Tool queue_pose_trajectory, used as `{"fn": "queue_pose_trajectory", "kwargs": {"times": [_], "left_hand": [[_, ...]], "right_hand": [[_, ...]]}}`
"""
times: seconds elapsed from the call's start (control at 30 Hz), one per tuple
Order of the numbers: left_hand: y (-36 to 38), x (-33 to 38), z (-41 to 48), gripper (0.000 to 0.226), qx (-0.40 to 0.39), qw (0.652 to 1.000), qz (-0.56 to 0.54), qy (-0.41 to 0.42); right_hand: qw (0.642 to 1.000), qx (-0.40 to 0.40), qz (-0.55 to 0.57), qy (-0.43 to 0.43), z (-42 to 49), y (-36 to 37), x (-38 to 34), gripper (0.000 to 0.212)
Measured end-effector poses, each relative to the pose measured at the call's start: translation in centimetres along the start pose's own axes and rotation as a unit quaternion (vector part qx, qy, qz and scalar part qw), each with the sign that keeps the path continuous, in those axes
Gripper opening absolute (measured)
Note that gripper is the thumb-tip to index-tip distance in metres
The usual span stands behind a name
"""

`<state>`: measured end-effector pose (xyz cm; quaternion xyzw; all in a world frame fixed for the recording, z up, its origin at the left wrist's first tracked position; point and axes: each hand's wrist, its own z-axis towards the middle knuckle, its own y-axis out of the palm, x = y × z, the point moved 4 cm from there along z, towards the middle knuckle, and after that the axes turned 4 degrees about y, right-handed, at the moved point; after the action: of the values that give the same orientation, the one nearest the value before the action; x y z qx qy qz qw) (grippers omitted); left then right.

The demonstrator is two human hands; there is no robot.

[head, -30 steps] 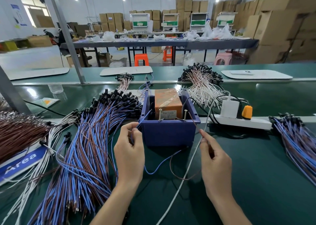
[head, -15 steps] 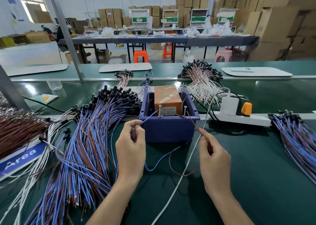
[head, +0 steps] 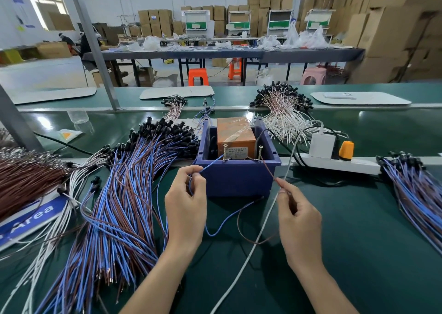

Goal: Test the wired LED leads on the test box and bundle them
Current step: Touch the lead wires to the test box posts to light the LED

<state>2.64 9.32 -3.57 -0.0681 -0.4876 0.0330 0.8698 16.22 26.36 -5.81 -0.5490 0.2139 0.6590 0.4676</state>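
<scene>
Both arms reach forward, side by side. The left hand [head: 185, 208] pinches a blue wire [head: 211, 164] between thumb and finger. The right hand [head: 299, 218] pinches a brown wire [head: 267, 169].

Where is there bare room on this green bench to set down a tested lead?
The bare green mat right of your right hand, bordered by the white power strip and the far-right pile of blue and brown leads. The gap to your left hand is narrow, crossed by a white cable. Left of the blue plastic box lies a crowded lead pile.
</scene>
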Motion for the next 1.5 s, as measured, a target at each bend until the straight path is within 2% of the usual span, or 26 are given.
{"fn": "queue_pose_trajectory", "kwargs": {"times": [0.87, 1.07, 1.17, 1.27, 1.43, 1.5], "left_hand": [[-0.2, 0.2, 0.0, 0.022, 0.001, 1.000, -0.003, -0.005], [-0.5, 0.3, 0.0, 0.018, 0.027, 1.000, 0.000, -0.010], [-0.8, 0.5, 0.0, 0.015, 0.047, 0.998, -0.039, -0.015], [-0.8, 1.1, -0.2, 0.015, 0.050, 0.995, -0.085, -0.020], [-0.1, 1.8, -0.4, 0.016, -0.029, 0.982, -0.177, -0.061], [0.4, 2.1, -0.6, 0.016, -0.071, 0.966, -0.229, -0.091]], "right_hand": [[1.000, 0.000, 0.007, -0.001, -0.2, 0.1, -0.3, 0.028], [0.999, 0.038, 0.035, 0.008, -0.1, -0.3, -0.2, 0.024], [0.993, 0.089, 0.076, 0.026, 0.1, -1.1, 0.0, 0.018], [0.990, 0.095, 0.098, 0.039, 0.2, -1.4, -0.1, 0.017], [0.975, 0.050, 0.192, 0.096, 0.1, -1.0, -0.2, 0.025], [0.956, -0.004, 0.254, 0.146, 0.4, -0.7, -0.1, 0.026]]}}
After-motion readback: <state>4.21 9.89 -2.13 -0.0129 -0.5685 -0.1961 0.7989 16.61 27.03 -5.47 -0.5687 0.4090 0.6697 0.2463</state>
